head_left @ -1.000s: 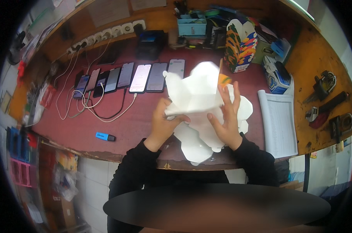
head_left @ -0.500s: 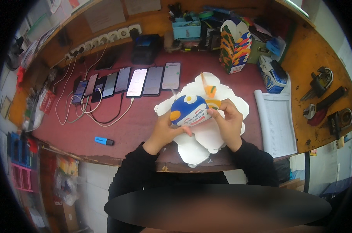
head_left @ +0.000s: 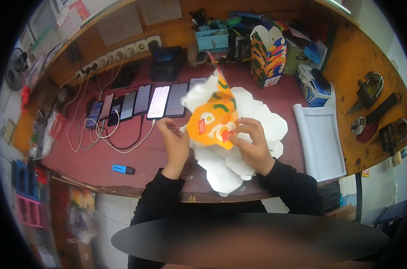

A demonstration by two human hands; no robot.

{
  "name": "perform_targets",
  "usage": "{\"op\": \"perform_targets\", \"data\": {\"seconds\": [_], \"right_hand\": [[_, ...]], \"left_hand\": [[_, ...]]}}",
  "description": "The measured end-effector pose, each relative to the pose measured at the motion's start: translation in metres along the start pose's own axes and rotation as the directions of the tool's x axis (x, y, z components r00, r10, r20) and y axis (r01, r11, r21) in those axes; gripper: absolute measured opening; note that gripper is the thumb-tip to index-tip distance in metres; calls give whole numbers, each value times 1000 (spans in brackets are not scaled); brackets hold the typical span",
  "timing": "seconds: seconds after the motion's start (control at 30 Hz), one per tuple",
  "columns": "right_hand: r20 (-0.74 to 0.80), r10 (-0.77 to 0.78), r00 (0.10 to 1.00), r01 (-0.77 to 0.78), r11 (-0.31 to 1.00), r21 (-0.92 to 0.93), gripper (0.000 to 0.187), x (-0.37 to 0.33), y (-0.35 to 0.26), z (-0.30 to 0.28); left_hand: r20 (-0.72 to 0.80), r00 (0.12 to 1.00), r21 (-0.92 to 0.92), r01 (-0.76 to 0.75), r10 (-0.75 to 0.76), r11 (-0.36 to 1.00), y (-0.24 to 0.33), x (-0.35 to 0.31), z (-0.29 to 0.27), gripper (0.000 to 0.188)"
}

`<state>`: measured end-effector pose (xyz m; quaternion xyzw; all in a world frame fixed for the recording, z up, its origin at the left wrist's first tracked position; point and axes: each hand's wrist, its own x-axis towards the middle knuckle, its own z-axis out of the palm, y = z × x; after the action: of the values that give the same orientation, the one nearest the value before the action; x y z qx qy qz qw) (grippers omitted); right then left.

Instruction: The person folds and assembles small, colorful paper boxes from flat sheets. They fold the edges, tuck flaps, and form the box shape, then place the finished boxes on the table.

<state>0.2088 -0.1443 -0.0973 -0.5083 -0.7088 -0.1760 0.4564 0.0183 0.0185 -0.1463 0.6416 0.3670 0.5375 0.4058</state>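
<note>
An orange carton blank (head_left: 212,117) with green, white and red printing is tilted up over the stack of flat white carton blanks (head_left: 268,123). My right hand (head_left: 253,144) pinches its lower right part between thumb and fingers. Part of a white inner side shows at its upper left, blurred by motion. Just left of the carton blank, my left hand (head_left: 174,145) is raised with its fingers apart, holding nothing. Nested folded cartons (head_left: 268,56) with colourful printing stand upright at the back right.
Several phones lie in a row at the back left, one with a bright screen (head_left: 158,102), some on white cables. A blue highlighter (head_left: 123,169) lies near the front edge. Right of the stack is a curled paper list (head_left: 322,143); further right are a wrench (head_left: 359,125) and other tools.
The blue printed panel that both hands held is out of sight; an orange printed side now shows. My left hand has let go and moved left. The carton blank has opened out and upward.
</note>
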Motion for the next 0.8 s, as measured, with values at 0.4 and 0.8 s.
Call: {"op": "perform_targets", "data": {"seconds": [0.4,0.8], "right_hand": [[150,287,946,-322,802,504,8,-8,4,20],[100,333,938,-336,800,497,16,-7,-8,18]], "left_hand": [[612,764,-476,562,-204,676,48,-20,-5,43],[637,733,-510,632,-237,584,44,-38,4,41]]}}
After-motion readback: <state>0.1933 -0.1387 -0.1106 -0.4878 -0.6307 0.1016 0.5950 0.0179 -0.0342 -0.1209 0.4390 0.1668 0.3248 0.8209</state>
